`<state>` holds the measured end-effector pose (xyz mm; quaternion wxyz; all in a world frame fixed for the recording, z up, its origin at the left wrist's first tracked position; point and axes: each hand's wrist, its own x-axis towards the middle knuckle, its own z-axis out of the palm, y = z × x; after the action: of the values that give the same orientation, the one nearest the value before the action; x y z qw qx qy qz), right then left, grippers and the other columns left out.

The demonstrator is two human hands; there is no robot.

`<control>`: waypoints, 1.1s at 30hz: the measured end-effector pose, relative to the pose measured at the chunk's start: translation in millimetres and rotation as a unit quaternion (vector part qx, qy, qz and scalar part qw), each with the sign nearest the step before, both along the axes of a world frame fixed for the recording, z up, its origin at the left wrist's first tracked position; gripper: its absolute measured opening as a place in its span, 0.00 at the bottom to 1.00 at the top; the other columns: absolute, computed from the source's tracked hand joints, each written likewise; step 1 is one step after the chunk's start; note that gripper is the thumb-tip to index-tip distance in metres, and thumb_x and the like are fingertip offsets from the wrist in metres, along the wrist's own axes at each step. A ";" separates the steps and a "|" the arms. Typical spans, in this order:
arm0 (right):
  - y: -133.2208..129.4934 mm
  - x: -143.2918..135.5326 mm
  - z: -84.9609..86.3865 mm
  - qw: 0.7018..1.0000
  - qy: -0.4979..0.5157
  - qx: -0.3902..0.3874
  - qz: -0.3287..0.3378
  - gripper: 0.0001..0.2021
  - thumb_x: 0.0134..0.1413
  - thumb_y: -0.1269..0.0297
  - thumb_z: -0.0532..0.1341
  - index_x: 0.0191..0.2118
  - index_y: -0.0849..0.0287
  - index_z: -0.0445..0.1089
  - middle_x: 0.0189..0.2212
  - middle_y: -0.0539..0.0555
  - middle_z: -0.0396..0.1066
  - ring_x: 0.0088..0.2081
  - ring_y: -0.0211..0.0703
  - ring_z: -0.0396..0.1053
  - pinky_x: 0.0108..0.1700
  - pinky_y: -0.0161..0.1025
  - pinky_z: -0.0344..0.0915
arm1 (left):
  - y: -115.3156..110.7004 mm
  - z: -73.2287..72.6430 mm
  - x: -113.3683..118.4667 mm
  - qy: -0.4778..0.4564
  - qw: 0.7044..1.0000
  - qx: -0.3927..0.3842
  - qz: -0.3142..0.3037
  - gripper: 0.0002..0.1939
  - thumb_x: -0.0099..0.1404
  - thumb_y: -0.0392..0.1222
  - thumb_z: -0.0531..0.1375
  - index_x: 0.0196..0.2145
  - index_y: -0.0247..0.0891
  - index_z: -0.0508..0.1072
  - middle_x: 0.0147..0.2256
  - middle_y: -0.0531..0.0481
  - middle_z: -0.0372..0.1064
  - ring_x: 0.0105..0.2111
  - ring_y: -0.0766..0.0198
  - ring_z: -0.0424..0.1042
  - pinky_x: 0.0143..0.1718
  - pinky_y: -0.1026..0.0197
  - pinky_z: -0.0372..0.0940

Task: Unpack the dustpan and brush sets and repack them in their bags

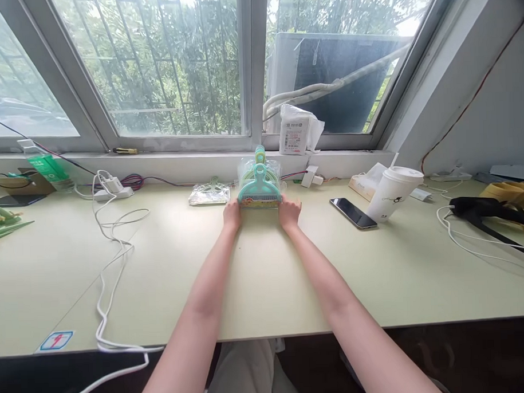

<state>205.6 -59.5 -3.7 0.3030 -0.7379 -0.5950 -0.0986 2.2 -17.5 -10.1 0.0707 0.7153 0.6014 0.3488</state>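
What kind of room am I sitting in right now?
Probably a small workroom or office: there's a long desk under barred windows, with a power strip and its cables, a phone and a lidded drink cup.

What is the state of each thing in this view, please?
Green stack: in plastic wrap, held
Left hand: gripping its left side
Right hand: gripping its right side
Phone: face up, screen dark
Cup: lid on, straw in
Tissue box: open, tissue out
White cable: uncoiled, lying loose
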 end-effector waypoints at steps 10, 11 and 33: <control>48.2 2.1 -7.8 0.999 -0.025 -0.002 -0.036 0.17 0.65 0.63 0.50 0.49 0.66 0.72 0.43 0.71 0.74 0.51 0.65 0.65 0.63 0.63 0.38 | 48.6 -1.9 7.5 -0.052 0.999 -0.001 0.002 0.11 0.65 0.29 0.53 0.44 0.38 0.67 0.43 0.37 0.72 0.49 0.49 0.71 0.50 0.51 0.63; 52.2 2.6 -8.4 0.999 -0.023 -0.007 -0.036 0.18 0.66 0.63 0.49 0.47 0.66 0.73 0.43 0.72 0.74 0.51 0.66 0.65 0.63 0.63 0.38 | 51.2 -1.5 7.0 -0.073 0.997 -0.007 0.005 0.13 0.65 0.30 0.54 0.47 0.38 0.66 0.41 0.38 0.72 0.47 0.49 0.71 0.49 0.51 0.63; 62.9 8.7 -9.8 0.995 0.093 0.030 -0.018 0.13 0.65 0.59 0.50 0.48 0.61 0.64 0.46 0.66 0.73 0.49 0.57 0.68 0.55 0.52 0.49 | 44.1 4.7 7.3 -0.127 0.992 0.007 0.013 0.11 0.67 0.32 0.54 0.47 0.38 0.65 0.42 0.41 0.69 0.45 0.54 0.69 0.47 0.54 0.62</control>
<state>214.3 3.4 -13.5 0.3773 -0.7450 -0.5475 -0.0530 9.5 26.6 -5.5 0.1367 0.6577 0.5946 0.4418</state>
